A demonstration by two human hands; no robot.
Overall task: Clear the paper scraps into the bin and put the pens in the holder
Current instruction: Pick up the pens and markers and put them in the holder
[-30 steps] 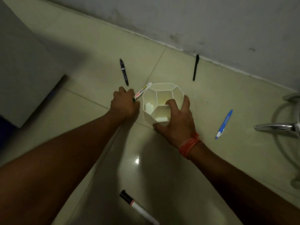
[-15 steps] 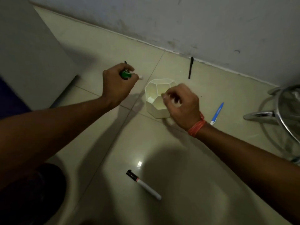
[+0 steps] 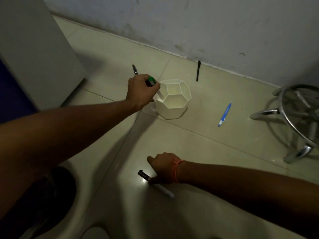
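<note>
A white hexagonal pen holder with inner compartments stands on the tiled floor. My left hand grips a green-capped marker, whose tip points down into the holder's left compartment. My right hand rests low on the floor, fingers curled over a white marker with a black cap. A dark pen lies beyond my left hand. A black pen lies by the wall. A blue and white pen lies right of the holder. No paper scraps or bin are in view.
A grey cabinet stands at the left. A chrome stool base occupies the right edge. The stained wall runs along the back. A dark round shape sits at the lower left.
My left hand has carried the green-capped marker right, over the holder's left side. My right hand left the holder and dropped back onto the black-capped marker.
</note>
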